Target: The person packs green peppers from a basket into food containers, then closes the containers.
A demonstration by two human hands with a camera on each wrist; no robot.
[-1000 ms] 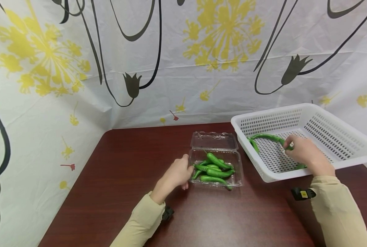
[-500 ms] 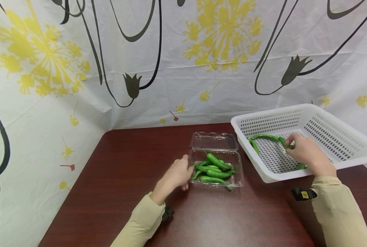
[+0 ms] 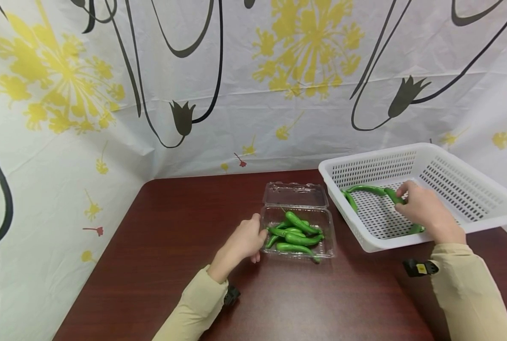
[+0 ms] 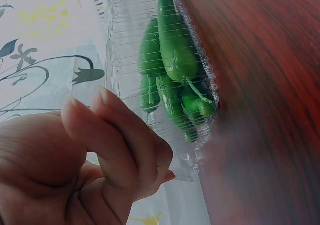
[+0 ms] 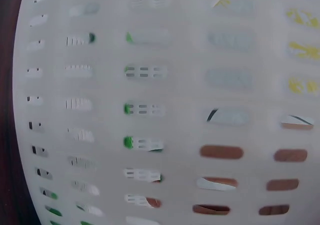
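Observation:
A clear plastic clamshell container (image 3: 327,225) stands with its lid folded back, several green chili peppers (image 3: 303,239) lying inside it. At its left edge my left hand (image 3: 242,239) grips the rim; in the left wrist view the left hand's fingers (image 4: 117,155) are curled beside the ribbed wall. Inside the white basket (image 3: 366,237), my right hand (image 3: 423,206) pinches one green chili pepper (image 3: 393,195) near the basket floor. The basket's slotted wall (image 5: 180,95) fills the right wrist view, so the right hand shows only as patches through the slots.
Other green peppers in the basket include a long curved one (image 3: 366,189), one by the left wall (image 3: 350,201) and one partly under my right wrist (image 3: 416,229). The dark red wooden table (image 3: 185,213) meets a patterned white sheet (image 3: 244,109) at the back.
My right hand has shifted very slightly, and the pepper at its fingertips has turned a little. The left hand and the clamshell container stay where they were.

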